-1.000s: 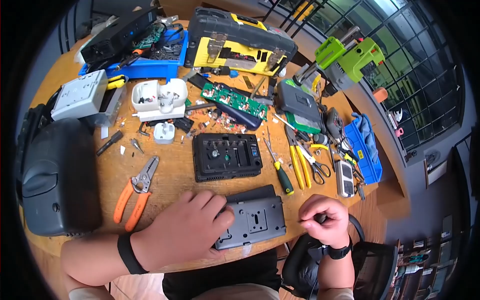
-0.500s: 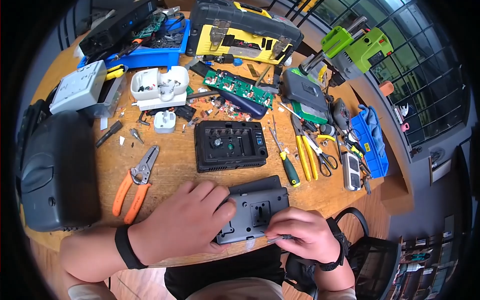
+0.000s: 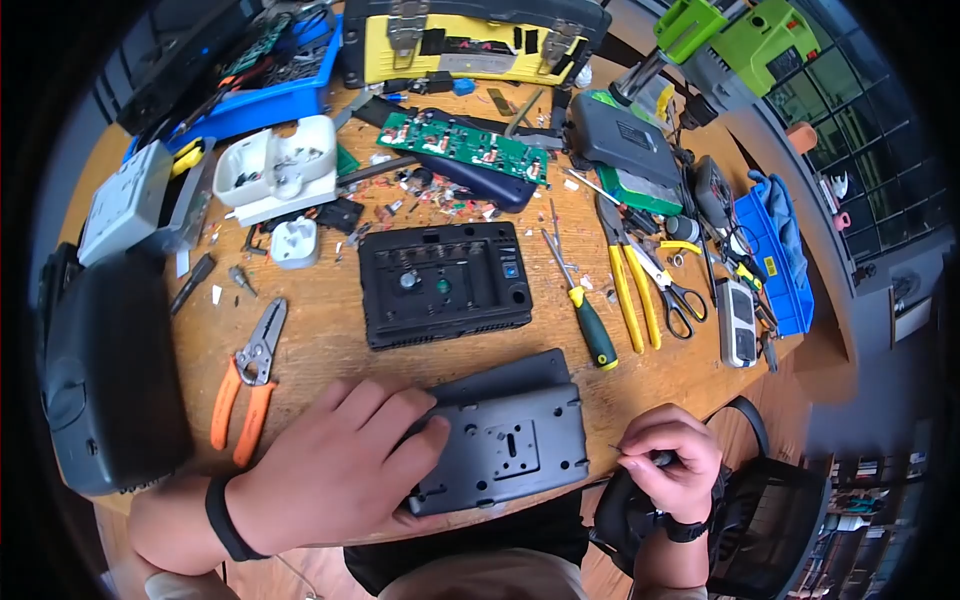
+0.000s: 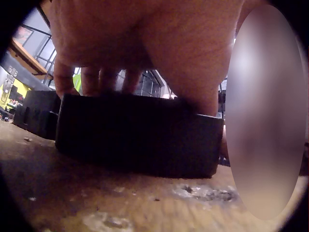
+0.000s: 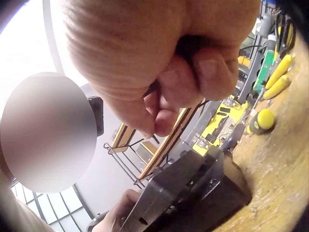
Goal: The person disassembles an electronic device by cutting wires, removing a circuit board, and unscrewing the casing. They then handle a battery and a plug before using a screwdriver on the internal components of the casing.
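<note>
At the table's front edge lies a black plastic casing [image 3: 545,425] with a raised square and slot on its face. My left hand [image 3: 345,450] holds its left end, fingers over the top and thumb at the near side; in the left wrist view the casing's dark side [image 4: 135,135] stands under the palm. Right of the casing, my right hand [image 3: 672,455] is raised with curled fingers, pinching a small dark thing with a thin tip [image 3: 614,447]; I cannot tell its kind. Another dark panel [image 3: 500,376] sticks out behind the casing.
Beyond lies an open black housing [image 3: 445,285]. Orange-handled wire strippers [image 3: 245,385] lie to the left. A green screwdriver [image 3: 592,325], yellow-handled pliers [image 3: 630,290] and scissors [image 3: 680,305] lie to the right. A green circuit board [image 3: 460,150] sits among scraps.
Half a second ago the right hand was over the casing's right part; now it is off to the right, as one second ago. The left hand stays on the casing.
</note>
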`<state>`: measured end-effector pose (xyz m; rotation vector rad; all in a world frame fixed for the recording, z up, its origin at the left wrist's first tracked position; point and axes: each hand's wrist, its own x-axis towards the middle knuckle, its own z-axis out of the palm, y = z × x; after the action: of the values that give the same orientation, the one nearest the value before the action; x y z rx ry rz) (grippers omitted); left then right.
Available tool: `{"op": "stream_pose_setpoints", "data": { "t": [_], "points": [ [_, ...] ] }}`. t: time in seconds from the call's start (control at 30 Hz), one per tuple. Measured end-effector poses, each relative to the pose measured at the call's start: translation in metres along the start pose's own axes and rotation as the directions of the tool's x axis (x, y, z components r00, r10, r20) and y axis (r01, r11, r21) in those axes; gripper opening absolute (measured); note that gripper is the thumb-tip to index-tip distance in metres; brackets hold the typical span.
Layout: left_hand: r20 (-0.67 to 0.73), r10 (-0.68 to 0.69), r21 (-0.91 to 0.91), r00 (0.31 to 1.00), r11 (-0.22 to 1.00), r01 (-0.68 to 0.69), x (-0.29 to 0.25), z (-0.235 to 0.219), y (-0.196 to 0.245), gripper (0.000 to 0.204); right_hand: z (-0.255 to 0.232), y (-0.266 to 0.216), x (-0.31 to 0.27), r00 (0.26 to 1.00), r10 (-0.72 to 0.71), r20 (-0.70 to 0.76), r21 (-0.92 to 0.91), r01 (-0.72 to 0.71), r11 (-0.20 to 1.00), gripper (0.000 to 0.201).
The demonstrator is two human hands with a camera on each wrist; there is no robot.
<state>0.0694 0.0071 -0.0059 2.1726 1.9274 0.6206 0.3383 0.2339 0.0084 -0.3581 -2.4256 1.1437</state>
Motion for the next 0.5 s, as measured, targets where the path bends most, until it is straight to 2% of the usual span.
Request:
{"op": "stream_pose_setpoints", "data": {
  "t": [0.13,0.3,0.37,0.5],
  "points": [
    [-0.035,-0.009,-0.007,0.999,1.0,0.008,0.002,0.002,0.001,0.079,0.0,0.014,-0.004,0.999,0.03,-0.027,0.068,-0.028,0.997,0.012],
    [0.002,0.008,0.001,1.0,1.0,-0.008,0.003,0.001,0.0,0.079,-0.003,0.022,0.0,0.999,0.038,-0.002,0.125,-0.037,0.991,0.013],
    [-0.014,-0.004,0.032,1.0,0.999,0.004,0.005,-0.002,0.002,0.06,-0.005,0.021,0.004,0.998,0.061,0.023,0.132,-0.063,0.989,0.014],
    [-0.016,-0.001,-0.002,1.0,1.0,0.001,0.004,0.0,0.0,0.054,-0.006,0.023,0.012,0.998,0.039,0.05,0.141,-0.046,0.989,0.016]
  ]
}}
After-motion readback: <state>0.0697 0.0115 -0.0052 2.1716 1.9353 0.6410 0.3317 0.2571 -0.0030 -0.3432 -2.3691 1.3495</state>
